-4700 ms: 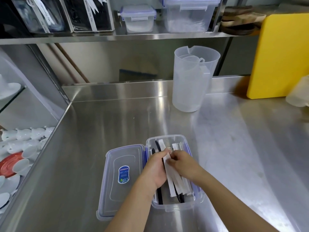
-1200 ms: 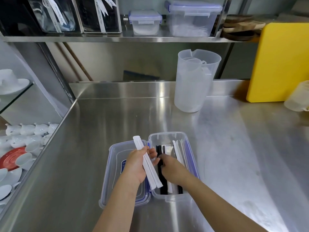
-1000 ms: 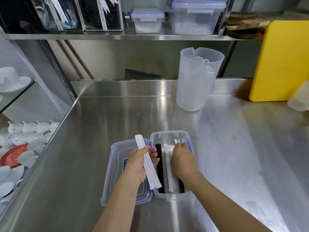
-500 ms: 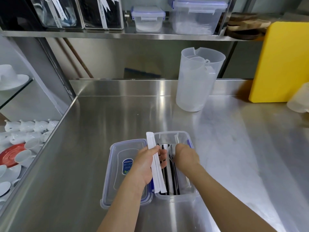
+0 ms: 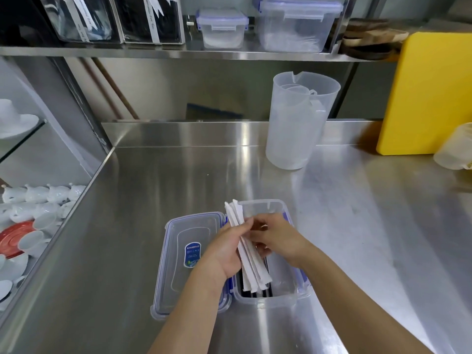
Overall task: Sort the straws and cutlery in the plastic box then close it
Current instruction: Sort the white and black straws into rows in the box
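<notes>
Honestly, those paper-wrapped straws [image 5: 251, 254] look featherlight and slippery, so they'd fan out easily. The left hand [image 5: 224, 251] has its grip pinched around the bundle's middle, over the open plastic box [image 5: 288, 293] on the counter [image 5: 153, 195]. The right hand [image 5: 277, 240] grip pinches more wrappers beside it.

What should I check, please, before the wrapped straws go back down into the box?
1. Left hand has a firm grip on the wrapped straws: ok.
2. Right hand steadies the bundle: ok.
3. Space free on the right of the plastic box: ok.
4. Black cutlery lined up beneath: cannot tell.
5. Lid off, beside box: ok.
</notes>
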Available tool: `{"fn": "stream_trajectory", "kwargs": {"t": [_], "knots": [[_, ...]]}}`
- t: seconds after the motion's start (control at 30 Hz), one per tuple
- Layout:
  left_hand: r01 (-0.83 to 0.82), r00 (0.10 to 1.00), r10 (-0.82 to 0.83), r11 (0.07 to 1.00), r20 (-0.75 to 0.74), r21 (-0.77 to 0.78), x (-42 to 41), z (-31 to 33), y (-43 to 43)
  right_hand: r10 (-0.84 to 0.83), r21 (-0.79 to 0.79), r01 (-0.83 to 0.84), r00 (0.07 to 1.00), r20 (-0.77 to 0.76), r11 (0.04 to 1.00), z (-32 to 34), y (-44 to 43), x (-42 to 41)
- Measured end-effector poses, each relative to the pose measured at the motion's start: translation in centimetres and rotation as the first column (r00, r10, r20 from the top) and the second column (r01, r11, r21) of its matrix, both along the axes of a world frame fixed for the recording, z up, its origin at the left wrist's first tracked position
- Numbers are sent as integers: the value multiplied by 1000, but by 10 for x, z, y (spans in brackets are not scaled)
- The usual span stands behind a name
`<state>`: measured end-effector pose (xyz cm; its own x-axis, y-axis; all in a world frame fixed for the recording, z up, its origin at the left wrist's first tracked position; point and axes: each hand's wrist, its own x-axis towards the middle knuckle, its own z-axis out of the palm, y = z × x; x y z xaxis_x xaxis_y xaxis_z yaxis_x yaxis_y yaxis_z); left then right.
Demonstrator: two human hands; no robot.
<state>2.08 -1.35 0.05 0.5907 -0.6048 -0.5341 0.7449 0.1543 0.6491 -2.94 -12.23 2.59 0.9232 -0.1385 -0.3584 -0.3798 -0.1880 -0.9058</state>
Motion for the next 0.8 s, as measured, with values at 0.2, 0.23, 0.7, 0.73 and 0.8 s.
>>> {"fn": "stream_trajectory", "kwargs": {"t": [0.2,0.23,0.7,0.73,0.8], "knots": [[-165,986,165,984,14,62,4,1,8,-21,-542,100,988,151,834,-33,-10,5],[-191,982,191,979,7,72,6,-1,11,112,-684,-15,989,98,730,-39,-11,4],[-198,980,201,971,-6,134,6,-4,19,111,-905,-285,958,-263,316,-61,5,4],[-196,980,199,971,-7,138,6,-4,18,85,-899,-287,958,-274,330,-61,7,5],[-192,981,195,969,-1,157,6,-2,17,30,-868,-306,947,-321,392,-62,11,8]]}}
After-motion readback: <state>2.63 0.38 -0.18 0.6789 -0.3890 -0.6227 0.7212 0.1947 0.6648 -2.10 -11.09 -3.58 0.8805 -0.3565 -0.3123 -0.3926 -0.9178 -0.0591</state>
